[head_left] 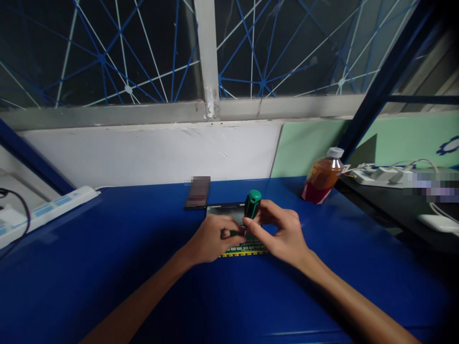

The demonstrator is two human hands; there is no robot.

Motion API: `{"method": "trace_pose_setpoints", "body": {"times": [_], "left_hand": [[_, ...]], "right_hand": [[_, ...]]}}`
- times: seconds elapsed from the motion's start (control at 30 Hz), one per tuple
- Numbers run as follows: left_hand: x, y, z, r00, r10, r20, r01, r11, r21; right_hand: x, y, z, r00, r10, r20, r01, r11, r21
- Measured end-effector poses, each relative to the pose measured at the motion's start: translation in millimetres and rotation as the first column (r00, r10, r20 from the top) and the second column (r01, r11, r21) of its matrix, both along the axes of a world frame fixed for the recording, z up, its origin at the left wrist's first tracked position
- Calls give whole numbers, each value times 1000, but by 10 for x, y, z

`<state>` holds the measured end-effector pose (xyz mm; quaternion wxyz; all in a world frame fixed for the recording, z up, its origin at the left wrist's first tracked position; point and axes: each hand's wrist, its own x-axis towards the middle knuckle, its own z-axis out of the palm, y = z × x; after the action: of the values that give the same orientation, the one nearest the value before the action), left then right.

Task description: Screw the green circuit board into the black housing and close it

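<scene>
A green-and-black screwdriver stands nearly upright, its shaft pointing down, and the fingers of my right hand are closed around its handle. Below it lies a green circuit board with rows of pale parts and a yellow notched front edge. My left hand rests over the left side of the board, thumb and fingers pinched close to the screwdriver's shaft. Something small and dark shows between those fingers, too covered to name. A dark flat panel lies just behind the board. Both hands hide much of the board.
On the blue table, a phone lies behind my left hand. A drink bottle stands at the back right. White power strips sit at the left and right. A white wall and windows rise behind.
</scene>
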<state>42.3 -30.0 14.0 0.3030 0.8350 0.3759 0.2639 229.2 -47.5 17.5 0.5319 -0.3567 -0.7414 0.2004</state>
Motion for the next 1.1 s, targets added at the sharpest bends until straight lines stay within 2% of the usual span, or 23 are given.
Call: {"method": "trace_pose_setpoints", "body": {"times": [0.43,0.6,0.77,0.93,1.1], "left_hand": [[18,2,-30,999,-1,45,0,1000,21],[23,-6,-74,997,48,62,-50,998,33],[21,-3,-87,996,12,87,-19,997,79],[21,-5,-46,997,-16,72,8,994,104],[16,-13,-21,996,-48,71,41,993,108]], "right_hand": [[0,-24,-50,998,-23,64,19,998,57],[-14,-28,-51,998,1,58,-3,999,33],[-19,-12,-14,997,15,79,-15,1000,1],[-13,-5,55,991,62,121,-59,998,-24],[-7,-5,54,983,148,105,-142,988,-57]]}}
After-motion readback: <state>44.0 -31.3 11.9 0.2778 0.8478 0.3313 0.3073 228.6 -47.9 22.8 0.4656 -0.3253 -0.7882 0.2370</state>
